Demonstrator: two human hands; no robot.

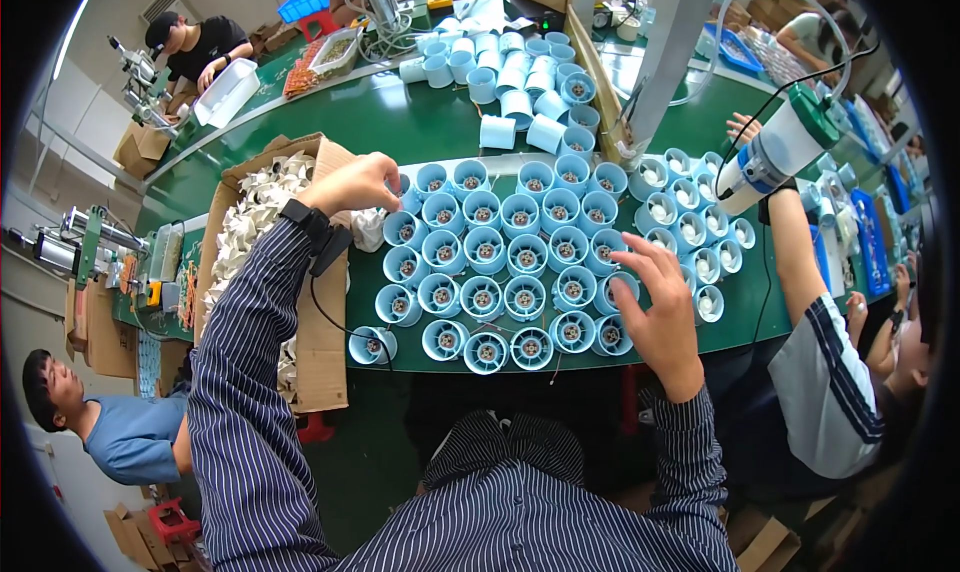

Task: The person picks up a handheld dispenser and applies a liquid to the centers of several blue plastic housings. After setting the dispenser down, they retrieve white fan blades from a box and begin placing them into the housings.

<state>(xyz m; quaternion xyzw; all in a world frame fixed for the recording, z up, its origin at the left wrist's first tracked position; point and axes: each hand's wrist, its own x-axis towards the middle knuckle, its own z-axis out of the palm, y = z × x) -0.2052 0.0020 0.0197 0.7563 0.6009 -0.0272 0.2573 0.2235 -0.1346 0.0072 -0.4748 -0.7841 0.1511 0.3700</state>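
Note:
Rows of light-blue cylindrical housings point(526, 256) stand on the green table in front of me, with spoked centres and small metal parts inside. My left hand point(358, 185) reaches over the cardboard box to the far left corner of the rows. Its thumb and fingers are closed on the rim of a blue housing point(408, 196), partly hidden by the fingers. My right hand point(658, 312) hovers at the right edge of the rows, fingers spread and holding nothing. Its fingertips are close to a blue housing point(606, 298); whether they touch it I cannot tell.
An open cardboard box point(333, 322) of white bladed parts point(262, 207) stands at left. More housings point(515, 72) are piled at the back. Housings with white inserts point(690, 227) stand at right, below a green-topped cylinder point(780, 147). A co-worker's arm point(797, 242) reaches in there.

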